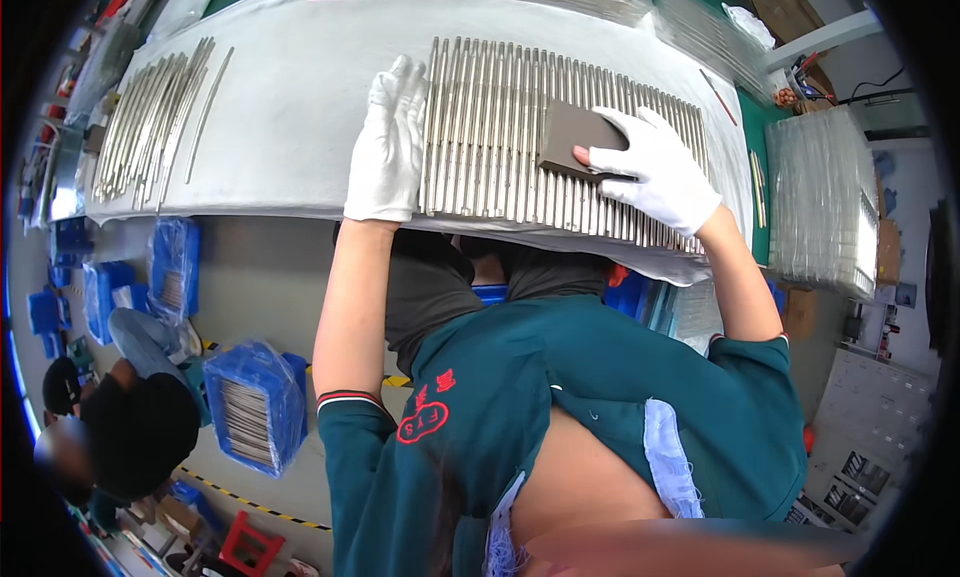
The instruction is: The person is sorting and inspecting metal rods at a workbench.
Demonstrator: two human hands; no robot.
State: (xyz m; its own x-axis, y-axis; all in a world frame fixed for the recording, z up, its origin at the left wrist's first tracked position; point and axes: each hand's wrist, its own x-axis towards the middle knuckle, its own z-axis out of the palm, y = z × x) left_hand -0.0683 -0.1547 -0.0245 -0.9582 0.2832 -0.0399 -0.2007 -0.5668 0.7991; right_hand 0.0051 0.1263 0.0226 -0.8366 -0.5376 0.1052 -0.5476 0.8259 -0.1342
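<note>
The left hand (pixel 388 142), in a white glove, lies flat and open with its fingers stretched out, pressing on the left end of a row of metal rods (pixel 500 127) and gripping nothing. The right hand (pixel 652 167), also gloved in white, is curled around a dark brown abrasive block (pixel 575 135), thumb along its near edge and fingers over its far side, holding it flat against the rods. The rods lie side by side, touching, between the two hands and running on beneath the right one, on a pale grey cloth-covered bench (pixel 290 107).

Well to the left of the left hand, a looser bundle of similar rods (pixel 155 117) rests on the same cloth. Beyond the right hand stands a stack of clear plastic trays (pixel 825 197). Below the left forearm, on the floor, a blue crate (pixel 255 407) holds more rods, and another person (pixel 130 427) crouches near it.
</note>
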